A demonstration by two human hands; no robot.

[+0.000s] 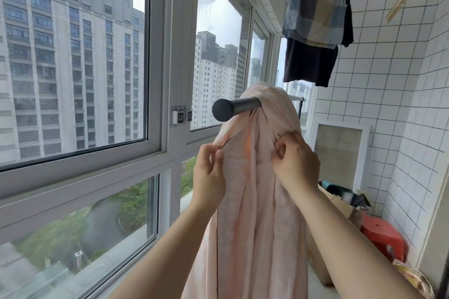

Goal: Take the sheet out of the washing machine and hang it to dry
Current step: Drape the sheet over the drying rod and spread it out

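- Both of my hands are up on the pink sheet (255,189), which hangs bunched over a dark pole (239,107).
- My left hand (209,175) is on the left edge of the sheet, and its thumb and fingers pinch a fold there.
- My right hand (297,162) is on the right side of the sheet, a bit higher, with its fingers curled tight into the cloth.
- The sheet goes over the top of the pole and falls straight down in long folds, past the bottom of the view between my two arms.
- The round near end of the pole sticks out to the left of the sheet, and the pole runs on behind it toward the far end of the room.
- Big windows (80,68) fill the left side, with tall gray buildings outside and green trees down low.
- A small lock (181,115) sits on the window frame, just left of the pole's end.
- Up high on the far right hang a checked cloth (315,7) and a dark shirt (308,65), with the checked one partly in front of it.
- White tiles (388,80) cover the wall on the right.
- A white framed panel (339,153) leans at the far end, behind my right hand.
- A cardboard box (340,204) with some stuff in it sits low on the right, and a red stool (384,235) stands just beside it, nearer to me.
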